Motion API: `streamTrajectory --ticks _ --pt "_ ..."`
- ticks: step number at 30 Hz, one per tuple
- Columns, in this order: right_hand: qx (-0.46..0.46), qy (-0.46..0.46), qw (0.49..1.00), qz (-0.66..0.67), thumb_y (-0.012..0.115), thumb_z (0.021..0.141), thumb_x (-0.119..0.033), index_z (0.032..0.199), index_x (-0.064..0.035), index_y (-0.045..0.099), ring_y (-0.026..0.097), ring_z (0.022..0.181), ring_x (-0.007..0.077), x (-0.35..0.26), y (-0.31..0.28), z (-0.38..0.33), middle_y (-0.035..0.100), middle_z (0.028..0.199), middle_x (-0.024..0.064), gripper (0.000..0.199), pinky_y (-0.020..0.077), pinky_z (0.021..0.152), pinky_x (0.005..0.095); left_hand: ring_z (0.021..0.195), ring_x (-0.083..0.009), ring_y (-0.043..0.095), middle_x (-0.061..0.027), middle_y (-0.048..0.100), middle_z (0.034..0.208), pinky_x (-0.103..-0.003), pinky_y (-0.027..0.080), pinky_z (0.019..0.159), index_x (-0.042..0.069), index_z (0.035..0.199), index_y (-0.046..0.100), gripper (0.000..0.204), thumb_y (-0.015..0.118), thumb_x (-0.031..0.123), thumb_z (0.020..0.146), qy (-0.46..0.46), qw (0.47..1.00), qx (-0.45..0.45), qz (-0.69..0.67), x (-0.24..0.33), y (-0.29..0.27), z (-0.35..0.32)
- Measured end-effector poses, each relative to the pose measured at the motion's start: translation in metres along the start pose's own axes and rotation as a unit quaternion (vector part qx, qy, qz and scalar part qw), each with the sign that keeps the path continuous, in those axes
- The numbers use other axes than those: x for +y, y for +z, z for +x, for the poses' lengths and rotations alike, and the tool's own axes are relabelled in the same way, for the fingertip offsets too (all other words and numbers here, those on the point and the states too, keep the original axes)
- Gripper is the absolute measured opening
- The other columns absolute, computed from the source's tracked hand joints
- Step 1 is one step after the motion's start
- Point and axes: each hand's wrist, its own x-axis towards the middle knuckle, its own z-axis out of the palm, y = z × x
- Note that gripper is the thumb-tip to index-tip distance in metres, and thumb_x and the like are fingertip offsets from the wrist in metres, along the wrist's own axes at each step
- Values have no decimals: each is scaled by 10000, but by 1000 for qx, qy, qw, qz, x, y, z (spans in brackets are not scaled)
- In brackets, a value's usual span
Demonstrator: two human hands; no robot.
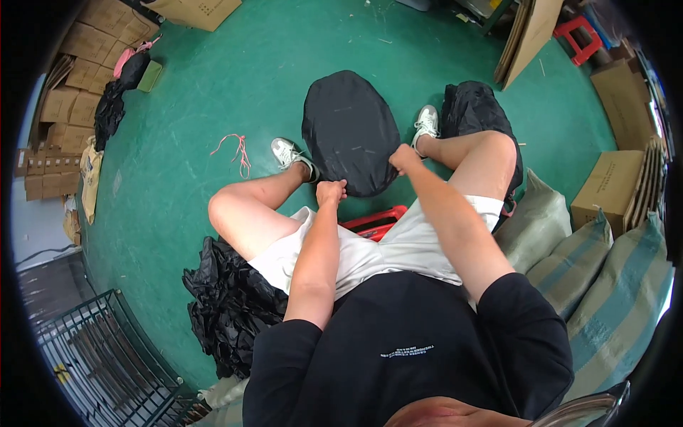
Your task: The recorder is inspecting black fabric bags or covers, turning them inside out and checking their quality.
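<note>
A flat, oval piece of black cloth [350,128] lies spread out between my feet. My left hand [331,192] is closed, with its fingers pinching the cloth's near edge at the left. Farther up on the right, my right hand [405,160] is also closed and grips the cloth's right edge. Some of the fingers on both hands are hidden from view. To my left sits a crumpled heap of black cloth [226,309]. Beyond my right knee is another black cloth bundle [475,107], partly covered by my leg.
I sit on a red stool [377,224]. A pink string [242,153] lies on the green floor [206,92]. Striped woven sacks [615,277] stand close on my right, near a cardboard box [603,186]. Stacked cartons [89,43] line the far left, and a metal rack [110,363] stands at the near left.
</note>
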Motion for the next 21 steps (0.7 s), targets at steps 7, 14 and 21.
streamTrajectory --ticks 7,14,21 --pt "37 -131 981 -136 628 868 -339 809 3 704 661 524 223 -27 -165 42 678 689 143 355 538 486 387 604 -193 665 -76 687 715 -352 507 589 10 805 680 279 689 288 823 27 919 -189 344 0 -35 -24" --pt "-56 -199 958 -198 666 858 -327 638 -35 606 512 510 193 98 -317 77 573 585 81 370 422 506 372 708 -79 585 -5 630 743 -251 468 641 27 883 639 147 677 168 897 429 895 -57 -104 53 -126 -152" --pt "-254 61 963 71 658 875 -446 1063 36 677 654 893 230 75 -264 -9 698 1027 121 519 499 854 362 661 -85 564 -25 632 743 -227 463 613 9 907 624 138 650 144 911 221 798 437 -350 -152 -283 -111"
